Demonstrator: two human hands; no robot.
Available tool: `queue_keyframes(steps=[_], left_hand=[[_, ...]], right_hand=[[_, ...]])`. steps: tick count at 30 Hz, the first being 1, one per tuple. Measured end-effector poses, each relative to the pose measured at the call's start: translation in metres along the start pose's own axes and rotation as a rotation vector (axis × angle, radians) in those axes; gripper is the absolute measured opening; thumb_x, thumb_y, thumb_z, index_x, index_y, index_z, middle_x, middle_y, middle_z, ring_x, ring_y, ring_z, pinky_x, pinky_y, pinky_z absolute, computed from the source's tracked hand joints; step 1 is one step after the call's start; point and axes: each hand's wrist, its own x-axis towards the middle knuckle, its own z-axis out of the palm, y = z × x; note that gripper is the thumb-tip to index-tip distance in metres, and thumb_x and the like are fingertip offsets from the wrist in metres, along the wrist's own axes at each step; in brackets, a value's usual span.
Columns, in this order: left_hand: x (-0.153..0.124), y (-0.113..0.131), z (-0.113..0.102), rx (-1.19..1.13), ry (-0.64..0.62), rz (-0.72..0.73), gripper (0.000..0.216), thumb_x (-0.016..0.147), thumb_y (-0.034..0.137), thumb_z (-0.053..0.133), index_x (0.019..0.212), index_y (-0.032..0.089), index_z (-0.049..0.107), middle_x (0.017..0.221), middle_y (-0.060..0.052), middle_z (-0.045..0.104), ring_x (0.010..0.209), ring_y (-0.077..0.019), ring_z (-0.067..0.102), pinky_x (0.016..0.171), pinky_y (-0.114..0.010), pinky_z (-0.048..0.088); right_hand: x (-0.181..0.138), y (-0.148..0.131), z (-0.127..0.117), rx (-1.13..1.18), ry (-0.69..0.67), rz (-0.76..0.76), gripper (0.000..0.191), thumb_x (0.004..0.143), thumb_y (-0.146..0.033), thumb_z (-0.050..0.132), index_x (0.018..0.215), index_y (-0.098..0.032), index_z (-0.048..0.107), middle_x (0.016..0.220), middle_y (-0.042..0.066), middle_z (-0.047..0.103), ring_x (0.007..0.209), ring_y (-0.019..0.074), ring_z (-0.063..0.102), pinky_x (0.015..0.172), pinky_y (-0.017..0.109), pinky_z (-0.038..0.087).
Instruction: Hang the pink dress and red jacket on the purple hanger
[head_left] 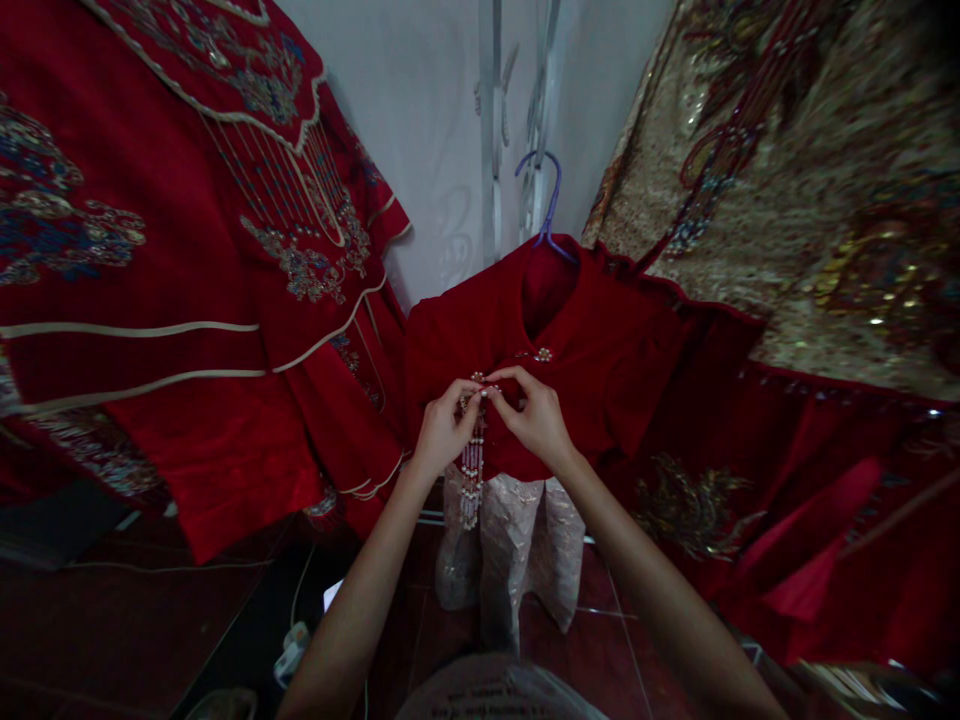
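A small dark red jacket [600, 350] hangs in front of me on a purple hanger [550, 205], with a pale gold skirt [517, 550] below it. My left hand [442, 430] and my right hand [536, 415] meet at the jacket's front, fingers pinched on a beaded tassel ornament [472, 470] that dangles down from the closure. Higher up on the collar sits a small decorative button [543, 354].
A large red embroidered robe [165, 270] hangs at the left. Gold sequinned fabric [810, 200] and more red cloth hang at the right. A white wall [435, 120] stands behind. Dark red floor tiles [135, 620] and a cable lie below.
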Motion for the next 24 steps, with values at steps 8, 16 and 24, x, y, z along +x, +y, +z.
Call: queue_keyframes(steps=[8, 16, 24], left_hand=[[-0.006, -0.024, -0.012, -0.195, -0.065, -0.155, 0.034, 0.082, 0.042, 0.06, 0.104, 0.019, 0.049, 0.068, 0.003, 0.061, 0.052, -0.0077, 0.056, 0.052, -0.018, 0.044], [-0.012, -0.016, -0.024, -0.068, -0.04, -0.01, 0.063, 0.077, 0.028, 0.065, 0.13, 0.023, 0.031, 0.089, -0.001, 0.06, 0.074, -0.0113, 0.061, 0.071, -0.024, 0.049], [-0.02, -0.053, -0.005, 0.295, 0.173, 0.346, 0.04, 0.081, 0.012, 0.053, 0.114, 0.019, 0.033, 0.117, -0.013, 0.039, 0.111, -0.0201, 0.049, 0.092, -0.037, 0.045]], right_hand=[[-0.037, 0.023, 0.001, 0.172, -0.082, 0.197, 0.047, 0.076, -0.023, 0.06, 0.113, -0.024, 0.033, 0.085, -0.002, 0.053, 0.06, 0.0106, 0.053, 0.045, 0.019, 0.042], [-0.061, 0.036, -0.028, 0.26, 0.039, 0.31, 0.032, 0.083, -0.032, 0.056, 0.107, -0.023, 0.036, 0.082, -0.001, 0.053, 0.071, 0.0134, 0.055, 0.054, 0.023, 0.05], [-0.085, 0.056, 0.01, -0.095, -0.028, 0.251, 0.048, 0.074, -0.04, 0.07, 0.111, -0.019, 0.047, 0.096, 0.006, 0.057, 0.08, 0.0174, 0.056, 0.071, 0.033, 0.051]])
